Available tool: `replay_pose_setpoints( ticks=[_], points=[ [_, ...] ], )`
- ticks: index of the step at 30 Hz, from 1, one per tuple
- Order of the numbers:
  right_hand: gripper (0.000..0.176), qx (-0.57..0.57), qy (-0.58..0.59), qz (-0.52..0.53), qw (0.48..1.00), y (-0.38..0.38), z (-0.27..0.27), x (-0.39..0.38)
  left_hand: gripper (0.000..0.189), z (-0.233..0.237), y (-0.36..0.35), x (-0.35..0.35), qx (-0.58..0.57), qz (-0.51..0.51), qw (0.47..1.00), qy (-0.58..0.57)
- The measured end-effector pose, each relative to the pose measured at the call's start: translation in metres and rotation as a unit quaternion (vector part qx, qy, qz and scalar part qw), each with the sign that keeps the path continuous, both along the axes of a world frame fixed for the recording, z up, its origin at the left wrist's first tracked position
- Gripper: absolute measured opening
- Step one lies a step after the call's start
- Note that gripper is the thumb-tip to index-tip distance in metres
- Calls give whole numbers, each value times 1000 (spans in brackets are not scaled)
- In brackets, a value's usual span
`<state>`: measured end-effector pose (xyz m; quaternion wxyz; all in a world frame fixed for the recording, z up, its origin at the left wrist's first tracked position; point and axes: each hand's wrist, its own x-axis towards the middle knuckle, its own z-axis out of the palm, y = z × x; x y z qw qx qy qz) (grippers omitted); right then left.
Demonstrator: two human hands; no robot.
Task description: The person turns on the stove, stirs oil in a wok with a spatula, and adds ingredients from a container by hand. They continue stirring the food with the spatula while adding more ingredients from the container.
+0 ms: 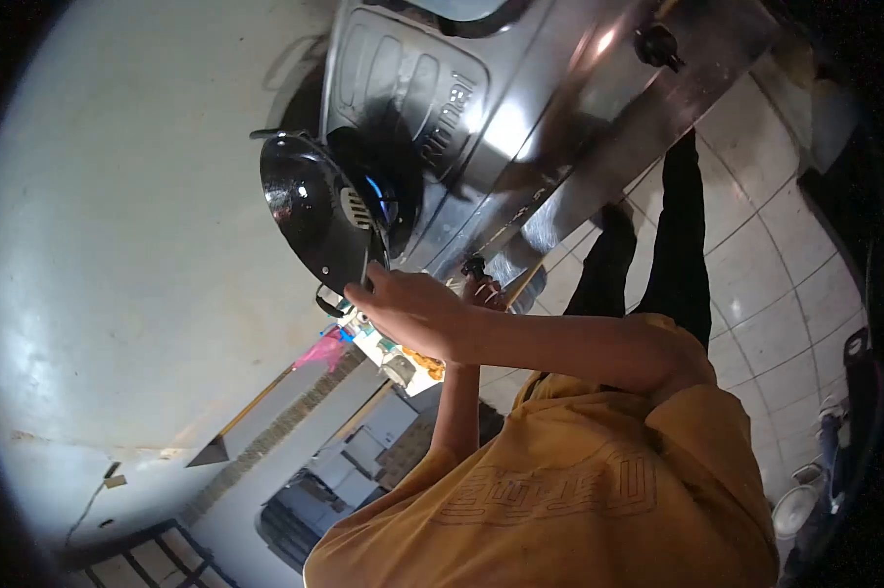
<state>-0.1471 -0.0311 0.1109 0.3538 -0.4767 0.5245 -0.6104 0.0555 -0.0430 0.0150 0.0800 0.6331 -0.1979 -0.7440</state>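
My right hand (403, 306) reaches across to the left, closed around the handle of a slotted turner (356, 209). The turner's slotted head is inside a dark, glossy wok (300, 201), which appears tilted in this view. Blue flame (376, 189) burns at the burner beside the wok. My left hand (485, 292) is partly behind my right forearm, its fingers closed on a black stove knob (474, 267) at the stove's front. What the wok holds, if anything, I cannot make out.
The metal stove (520, 108) has a second black knob (657, 45) farther along. A wall (138, 216) rises behind the wok. Past my hands are a table with assorted items (398, 367) and a pink bag (322, 350). Floor tiles (755, 245) lie below.
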Motion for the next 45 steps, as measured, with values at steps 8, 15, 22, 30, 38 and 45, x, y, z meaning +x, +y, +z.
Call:
replay_pose_setpoints(
  ticks=[8,15,22,30,38,45],
  points=[
    [36,-57,117,-60,990,-8,-8,11,30,-2,9,-9,-161,-65,974,-146],
    [32,-78,126,-106,983,-3,6,16,28,6,1,-19,-191,-146,940,-244],
    [25,-92,132,-99,982,3,9,8,27,10,10,-39,-222,-142,915,-305],
    [16,-102,36,-101,989,13,-1,-12,27,10,9,-36,-239,-188,896,-323],
    [25,-121,42,-53,990,18,0,-6,27,14,11,-46,-241,-220,873,-361],
    [24,-121,44,-35,991,20,0,0,27,15,9,-50,-239,-236,864,-376]
  ],
)
